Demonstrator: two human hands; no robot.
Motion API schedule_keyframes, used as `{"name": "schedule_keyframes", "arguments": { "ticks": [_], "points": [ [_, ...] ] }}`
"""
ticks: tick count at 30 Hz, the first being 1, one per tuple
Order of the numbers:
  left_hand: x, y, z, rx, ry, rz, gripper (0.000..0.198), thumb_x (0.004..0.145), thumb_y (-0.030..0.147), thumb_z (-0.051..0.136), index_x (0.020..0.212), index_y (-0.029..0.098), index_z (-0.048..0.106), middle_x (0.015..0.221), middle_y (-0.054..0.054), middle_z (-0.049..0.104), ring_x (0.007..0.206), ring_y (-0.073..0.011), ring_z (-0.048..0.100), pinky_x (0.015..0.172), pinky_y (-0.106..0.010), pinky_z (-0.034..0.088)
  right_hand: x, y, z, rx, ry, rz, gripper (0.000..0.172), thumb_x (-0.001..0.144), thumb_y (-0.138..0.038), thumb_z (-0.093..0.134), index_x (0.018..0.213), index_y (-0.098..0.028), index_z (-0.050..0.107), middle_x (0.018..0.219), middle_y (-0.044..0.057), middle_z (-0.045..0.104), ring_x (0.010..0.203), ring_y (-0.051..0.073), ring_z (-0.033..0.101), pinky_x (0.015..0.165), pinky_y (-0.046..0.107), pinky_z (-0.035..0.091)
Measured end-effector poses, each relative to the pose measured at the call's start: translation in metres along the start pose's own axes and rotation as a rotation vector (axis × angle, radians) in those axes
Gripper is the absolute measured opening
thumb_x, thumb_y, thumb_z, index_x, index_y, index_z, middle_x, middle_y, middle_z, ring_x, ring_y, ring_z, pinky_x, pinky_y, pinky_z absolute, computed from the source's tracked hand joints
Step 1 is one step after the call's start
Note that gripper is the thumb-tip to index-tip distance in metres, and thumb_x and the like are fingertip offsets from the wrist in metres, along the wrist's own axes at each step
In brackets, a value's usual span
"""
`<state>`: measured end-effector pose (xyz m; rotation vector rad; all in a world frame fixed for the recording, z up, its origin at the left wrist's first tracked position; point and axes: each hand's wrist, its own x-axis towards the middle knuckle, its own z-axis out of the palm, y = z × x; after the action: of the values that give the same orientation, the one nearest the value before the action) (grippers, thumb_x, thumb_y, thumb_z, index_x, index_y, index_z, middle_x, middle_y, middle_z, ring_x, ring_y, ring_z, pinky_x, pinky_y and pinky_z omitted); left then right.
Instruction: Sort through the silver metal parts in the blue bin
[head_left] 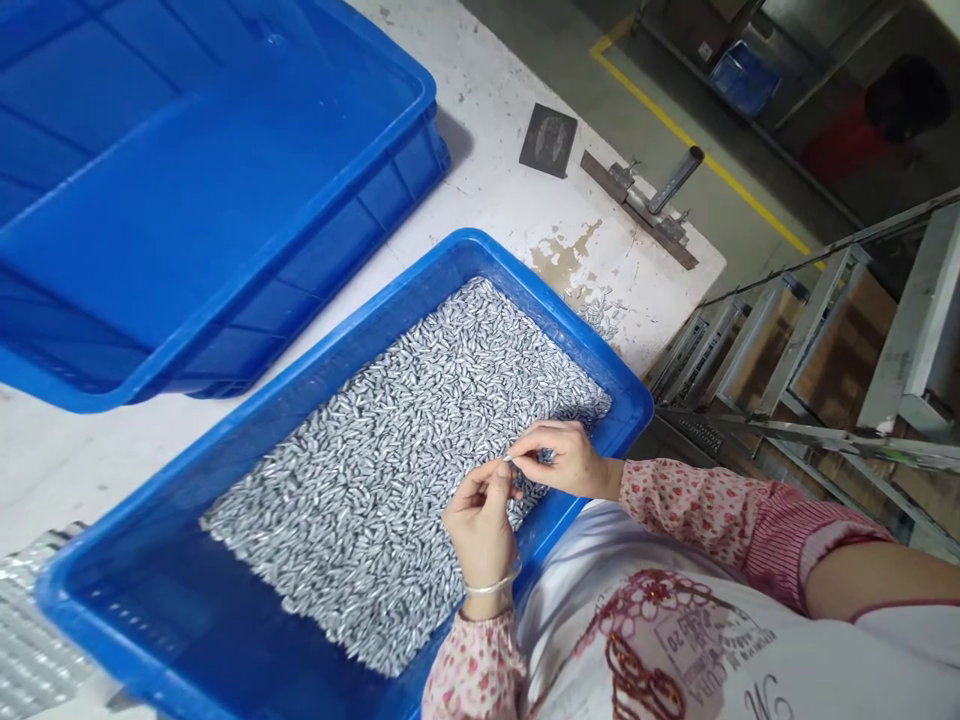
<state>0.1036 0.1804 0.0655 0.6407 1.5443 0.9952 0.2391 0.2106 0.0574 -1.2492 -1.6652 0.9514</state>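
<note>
A large blue tub (634,395) holds a thick layer of small, silvery, spindle-shaped metal pieces (390,440). Over its near side, my left hand (484,510), with a light bracelet at the wrist, is closed in a pinch, thumb against fingers. My right hand (562,455) comes in from the right, thumb and forefinger pinched. The fingertips of both hands meet at one tiny silvery piece (509,459), mostly covered by the fingers. Floral sleeves cover both forearms.
A larger blue crate (225,180) stands at upper left. On the white table (480,90) lie a dark square plate (548,140) and a metal bar fixture with a post (641,208). Ridged silvery items (37,620) are at lower left. A metal rack (825,350) stands to the right.
</note>
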Motion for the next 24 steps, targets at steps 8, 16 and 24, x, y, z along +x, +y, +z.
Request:
{"name": "schedule_keyframes", "arguments": {
  "ticks": [8,16,24],
  "points": [
    [0.019,-0.017,-0.004,0.023,-0.082,-0.049,0.034,0.080,0.049,0.062,0.075,0.015,0.064,0.062,0.001,0.058,0.052,-0.0097,0.048,0.053,-0.022,0.041,0.038,0.018,-0.048,-0.047,0.231,0.136,0.008,0.085,-0.023,0.061,0.083,-0.019,0.068,0.077,0.002,0.070,0.068,0.012,0.064,0.066,0.024,0.053],
    [0.085,-0.041,-0.024,0.252,0.017,0.126,0.043,0.067,0.048,0.071,0.094,0.014,0.066,0.080,-0.005,0.067,0.071,-0.0151,0.060,0.071,-0.028,0.048,0.102,0.148,-0.137,-0.143,0.464,0.585,0.015,0.078,-0.022,0.060,0.087,-0.013,0.068,0.068,0.003,0.067,0.060,0.013,0.064,0.058,0.024,0.052],
    [0.186,-0.004,0.000,0.797,-0.026,0.429,0.034,0.079,0.035,0.053,0.101,0.014,0.068,0.085,-0.009,0.065,0.077,-0.0221,0.060,0.082,-0.039,0.049,0.098,0.165,-0.131,-0.500,0.324,0.602,0.033,0.079,-0.020,0.055,0.108,-0.014,0.068,0.087,0.008,0.074,0.083,0.023,0.070,0.082,0.035,0.053]
  ]
}}
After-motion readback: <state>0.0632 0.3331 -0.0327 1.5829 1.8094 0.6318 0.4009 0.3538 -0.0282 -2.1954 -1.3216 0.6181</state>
